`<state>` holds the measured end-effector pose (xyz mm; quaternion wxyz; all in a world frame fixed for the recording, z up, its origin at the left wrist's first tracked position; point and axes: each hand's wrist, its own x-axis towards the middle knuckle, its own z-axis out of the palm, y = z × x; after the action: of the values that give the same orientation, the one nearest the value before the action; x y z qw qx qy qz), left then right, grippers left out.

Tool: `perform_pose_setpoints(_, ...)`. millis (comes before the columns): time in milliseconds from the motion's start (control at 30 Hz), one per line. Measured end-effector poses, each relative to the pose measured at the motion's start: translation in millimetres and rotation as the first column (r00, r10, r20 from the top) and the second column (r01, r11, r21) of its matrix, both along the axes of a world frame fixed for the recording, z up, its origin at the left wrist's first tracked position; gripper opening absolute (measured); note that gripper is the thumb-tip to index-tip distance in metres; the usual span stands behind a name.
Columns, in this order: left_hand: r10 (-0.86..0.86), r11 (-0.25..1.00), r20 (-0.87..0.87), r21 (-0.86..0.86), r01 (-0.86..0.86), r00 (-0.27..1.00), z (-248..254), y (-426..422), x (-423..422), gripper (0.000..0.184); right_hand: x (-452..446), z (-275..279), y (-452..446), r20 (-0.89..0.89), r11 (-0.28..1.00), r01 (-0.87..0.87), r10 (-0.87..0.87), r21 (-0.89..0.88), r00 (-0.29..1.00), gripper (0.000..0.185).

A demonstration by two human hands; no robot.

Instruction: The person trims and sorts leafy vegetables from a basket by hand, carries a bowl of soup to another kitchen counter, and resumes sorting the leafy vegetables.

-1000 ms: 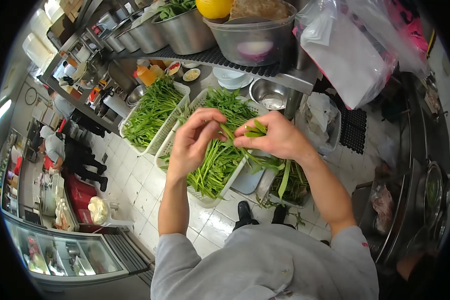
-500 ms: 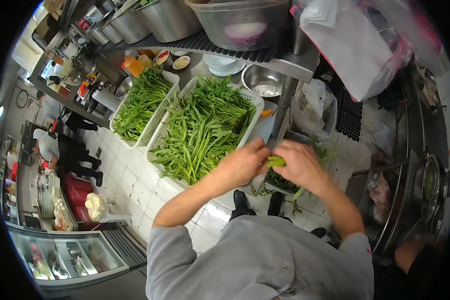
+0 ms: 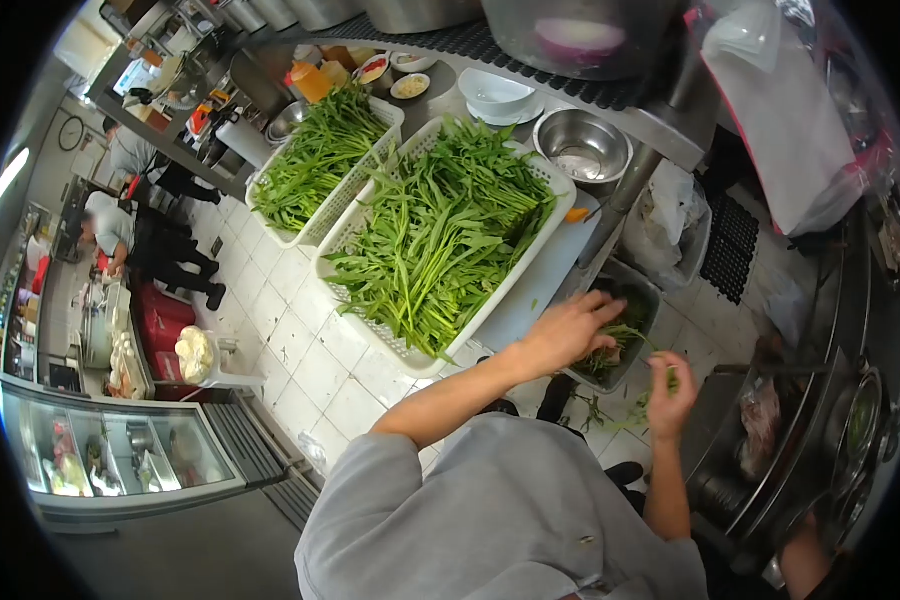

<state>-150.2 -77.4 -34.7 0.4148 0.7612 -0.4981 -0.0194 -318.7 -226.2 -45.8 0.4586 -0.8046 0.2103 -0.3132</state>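
My left hand (image 3: 573,330) reaches over a grey bin (image 3: 642,318) of green scraps, its fingers spread and pointing down into it. To the right of the bin, my right hand (image 3: 671,390) is closed around some green stems (image 3: 674,378). A large white basket (image 3: 494,322) heaped with leafy greens (image 3: 440,235) stands left of my hands. Behind it to the left is a second white basket (image 3: 302,237) with more greens. Between the large basket and the bin lies a pale cutting board (image 3: 540,280).
A metal bowl (image 3: 582,146) and white bowls (image 3: 495,95) sit behind the baskets. The steel shelf (image 3: 670,130) hangs above. Clear bags fill a container (image 3: 670,225) at the right. Two people stand far left; an arm (image 3: 805,562) shows at lower right.
My hands have come apart after being together at the stems. The left moved over the bin and its fingers spread; the right moved right and lower. The camera view shifted.
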Motion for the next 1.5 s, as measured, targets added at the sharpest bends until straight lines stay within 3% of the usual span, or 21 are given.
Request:
perform_pose_setpoints(33, 0.046, 0.999, -0.005, 0.029, -0.046, 0.999, 14.6, 5.6, 5.3, 0.041, -6.2, -11.7, -13.5, -0.013, 0.985, 0.068, -0.067, 0.157, 0.998, 0.014)
perform_pose_setpoints(133, 0.198, 0.980, -0.042, 0.039, -0.196, 0.979, 49.6, 51.7, 27.6, 0.033, -24.4, -39.0, -53.2, 0.011, 0.946, 0.302, -0.306, 0.118, 0.952, 0.017)
perform_pose_setpoints(233, 0.541, 0.823, 0.055, 0.172, -0.541, 0.839, 49.5, 125.3, 55.9, 0.020, -41.1, -39.8, -70.6, -0.036, 0.786, 0.225, -0.251, 0.576, 0.967, 0.024)
perform_pose_setpoints(267, 0.634, 0.720, 0.142, 0.250, -0.647, 0.760, 41.5, 147.3, 64.4, 0.017, -42.0, -41.0, -70.0, -0.026, 0.788, 0.218, -0.249, 0.575, 0.968, 0.025)
perform_pose_setpoints(367, 0.678, 0.511, 0.377, 0.374, -0.774, 0.631, 15.0, 182.0, 61.0, 0.014, -34.6, -41.8, -67.1, 0.015, 0.826, 0.171, -0.212, 0.538, 0.977, 0.029)
perform_pose_setpoints(467, 0.689, 0.545, 0.276, 0.412, -0.730, 0.670, 20.2, 189.3, 59.5, 0.018, -14.5, -21.0, -63.3, 0.068, 0.935, 0.073, -0.102, 0.346, 0.992, 0.031)
perform_pose_setpoints(533, 0.705, 0.574, 0.341, 0.240, -0.783, 0.622, 44.2, 186.6, 62.1, 0.016, 4.8, 1.7, -60.1, 0.099, 0.993, -0.014, 0.003, 0.114, 0.995, 0.031)
perform_pose_setpoints(633, 0.710, 0.642, 0.302, 0.093, -0.761, 0.636, 82.3, 186.6, 71.4, 0.016, 25.8, 17.6, -54.1, 0.267, 0.950, -0.115, 0.034, 0.292, 0.963, 0.020)
perform_pose_setpoints(700, 0.689, 0.674, 0.335, 0.030, -0.738, 0.643, 105.8, 181.5, 76.5, 0.015, 43.0, 51.9, -37.1, 0.189, 0.998, -0.061, 0.063, -0.013, 0.980, 0.014)
perform_pose_setpoints(767, 0.652, 0.692, 0.446, -0.018, -0.722, 0.613, 120.8, 174.9, 82.6, 0.015, 65.2, 94.9, -9.3, 0.193, 0.968, -0.075, 0.123, -0.239, 0.973, 0.012)
perform_pose_setpoints(800, 0.630, 0.703, 0.500, -0.042, -0.710, 0.594, 125.2, 170.9, 86.0, 0.015, 75.4, 113.1, 5.7, 0.204, 0.966, -0.141, 0.186, -0.217, 0.961, 0.013)
perform_pose_setpoints(833, 0.606, 0.725, 0.506, -0.033, -0.688, 0.614, 127.3, 166.2, 88.6, 0.015, 89.1, 122.8, 12.3, 0.225, 0.909, -0.235, 0.322, -0.344, 0.920, 0.022)
perform_pose_setpoints(900, 0.526, 0.778, 0.552, -0.005, -0.628, 0.647, 131.6, 153.1, 86.9, 0.015, 119.0, 138.8, 38.6, 0.299, 0.810, -0.361, 0.526, -0.462, 0.796, 0.029)
perform_pose_setpoints(933, 0.481, 0.803, 0.575, 0.013, -0.595, 0.662, 133.1, 146.2, 85.3, 0.015, 129.4, 149.7, 53.1, 0.256, 0.762, -0.431, 0.594, -0.484, 0.763, 0.032)
perform_pose_setpoints(967, 0.450, 0.823, 0.586, 0.019, -0.567, 0.674, 133.8, 140.3, 84.1, 0.015, 149.6, 150.2, 64.9, 0.288, 0.714, -0.390, 0.629, -0.582, 0.722, 0.029)
perform_pose_setpoints(1033, 0.406, 0.850, 0.589, 0.038, -0.526, 0.698, 140.5, 132.5, 78.3, 0.016, 176.0, 152.7, 90.0, 0.218, 0.711, -0.362, 0.583, -0.603, 0.782, 0.023)
perform_pose_setpoints(1133, 0.385, 0.862, 0.581, 0.051, -0.504, 0.717, 142.2, 131.2, 77.9, 0.017, 203.5, 136.7, 94.6, -0.030, 0.618, -0.479, 0.593, -0.624, 0.804, 0.019)
perform_pose_setpoints(1300, 0.348, 0.848, 0.550, 0.161, -0.506, 0.759, 131.0, 153.0, 86.6, 0.016, 211.2, 116.1, 86.8, -0.027, 0.664, -0.500, 0.587, -0.555, 0.809, 0.023)
perform_pose_setpoints(1500, 0.268, 0.908, 0.498, 0.155, -0.389, 0.824, 124.9, 142.2, 88.6, 0.018, 202.3, 121.9, 90.7, -0.241, 0.606, -0.591, 0.561, -0.532, 0.792, 0.027)
